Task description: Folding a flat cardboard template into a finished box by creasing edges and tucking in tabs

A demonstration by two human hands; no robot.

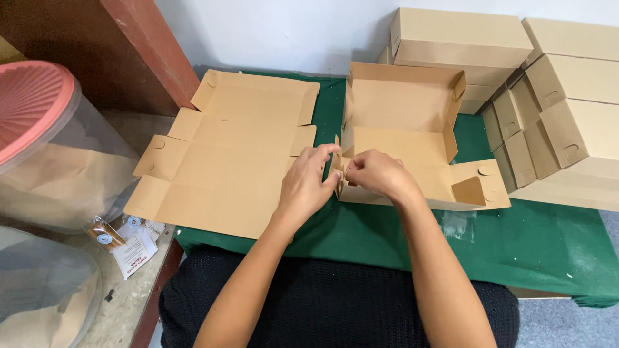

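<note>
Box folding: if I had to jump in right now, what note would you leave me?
Left hand: fingers pinch the near-left corner of the half-folded box.
Right hand: pinches the same corner flap from the other side.
Things: the box sits on the green cloth; a flat blank lies to its left; finished boxes are stacked at the right.
Done: back wall and far side flaps stand up.
Left: near-left corner not locked yet, near-right flap lies flat, lid open, blank unfolded.

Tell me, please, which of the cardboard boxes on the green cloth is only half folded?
The box under both hands, with walls partly raised and open top; the sheet to its left lies flat, and the stacked boxes at right are closed.
</note>
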